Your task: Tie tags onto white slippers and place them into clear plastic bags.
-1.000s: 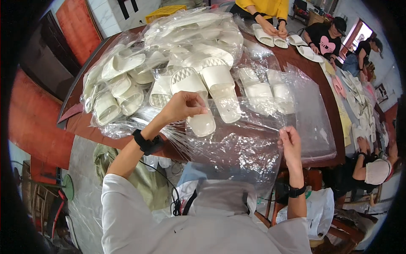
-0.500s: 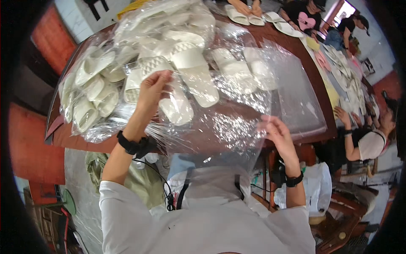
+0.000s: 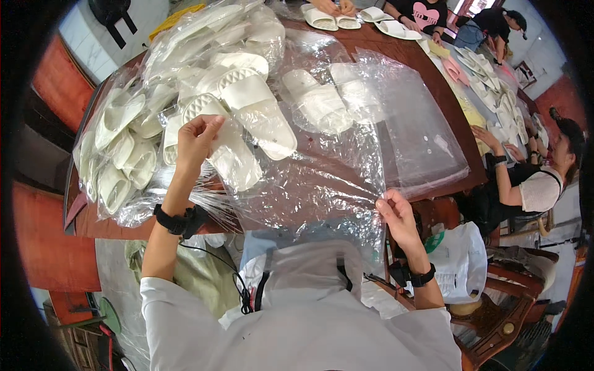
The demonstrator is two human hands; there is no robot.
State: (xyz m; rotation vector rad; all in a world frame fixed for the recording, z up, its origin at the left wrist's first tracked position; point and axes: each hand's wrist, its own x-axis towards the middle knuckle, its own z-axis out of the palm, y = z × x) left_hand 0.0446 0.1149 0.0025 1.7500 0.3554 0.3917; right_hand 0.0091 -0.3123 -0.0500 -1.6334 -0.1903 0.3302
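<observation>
A clear plastic bag (image 3: 309, 185) stretches over the table's near edge between my hands. My right hand (image 3: 399, 216) pinches its right edge, where creases fan out from the fingertips. My left hand (image 3: 197, 139) is closed, thumb against fingers, at the bag's upper left; the film there is hard to see. Just beyond lie one white slipper (image 3: 237, 161) and another white slipper (image 3: 260, 114) with a quilted strap; I cannot tell whether they are inside this bag. Further right, under shiny film, rests a pair of white slippers (image 3: 318, 102).
Bagged white slippers (image 3: 127, 148) pile up at the left, with a larger heap (image 3: 216, 31) behind. A stack of flat clear bags (image 3: 424, 145) lies at the table's right. Co-workers' hands (image 3: 334, 7) handle slippers at the far side. A wooden chair (image 3: 495, 315) stands at right.
My right hand, blurred before, now grips the bag's edge, and the film is drawn into taut creases. The slippers and table appear shifted left in the view.
</observation>
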